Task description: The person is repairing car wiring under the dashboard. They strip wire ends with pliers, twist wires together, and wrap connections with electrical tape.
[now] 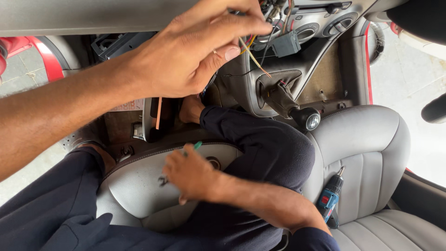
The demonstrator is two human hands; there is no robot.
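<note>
The view looks down into a car cabin from the seated person's head. The left hand is raised toward the opened dashboard, its grip pressed together, thumb against forefinger, pinching a thin yellowish wire that runs down and to the right from the fingertips. Just right of that hand a dark grey plastic connector block hangs among a bundle of loose coloured wires coming out of the dashboard opening. The right hand rests low on the front edge of the grey seat cushion between the person's legs, fingers curled down; a small green-tipped tool sticks out just above the knuckles, touching or held by the fingers, but the grip itself faces away and whether it is closed on the tool cannot be told. The person's legs in dark navy trousers lie either side of that cushion, and a bare foot rests on the floor ahead. The gear lever with its black knob stands right of the raised knee, below the centre console. On the neighbouring grey seat lies a small blue cordless screwdriver, bit pointing up, well apart from both hands. Round air vents show at the upper right of the dashboard, and red bodywork shows at the left door opening.
</note>
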